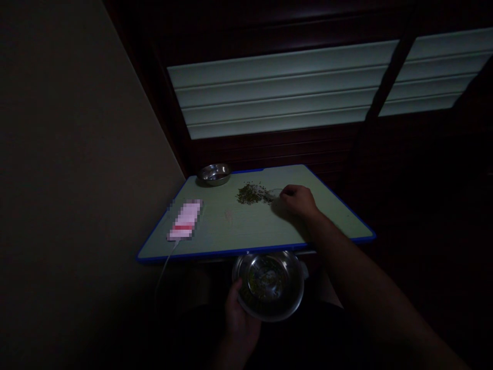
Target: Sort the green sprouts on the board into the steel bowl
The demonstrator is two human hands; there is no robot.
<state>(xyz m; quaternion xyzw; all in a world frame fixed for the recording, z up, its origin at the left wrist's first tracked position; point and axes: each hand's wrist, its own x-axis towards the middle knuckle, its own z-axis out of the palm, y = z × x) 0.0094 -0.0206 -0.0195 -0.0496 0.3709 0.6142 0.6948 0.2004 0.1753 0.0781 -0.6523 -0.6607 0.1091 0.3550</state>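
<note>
My left hand (pixel 241 318) grips the rim of a shiny metal bowl (pixel 295 295), thumb over its left edge. The bowl sits tilted just below the table's near edge, with small greenish grains or beans (pixel 265 282) inside. Over the table, my right hand (pixel 298 199) is closed, its fingers bent together at the right side of a loose pile of small greenish-brown grains or beans (pixel 248 193). A pale, see-through thing (pixel 274 193) lies between the pile and my fingertips. Dim light hides what exactly the fingers pinch.
The pale green table (pixel 208 231) has a blue rim. At its back left corner stands a smaller metal bowl (pixel 214 174). A blurred-out phone (pixel 185 220) with a white cable (pixel 165 264) lies on the left. Dark wooden panels (pixel 269 149) rise behind, and a wall (pixel 77 154) on the left.
</note>
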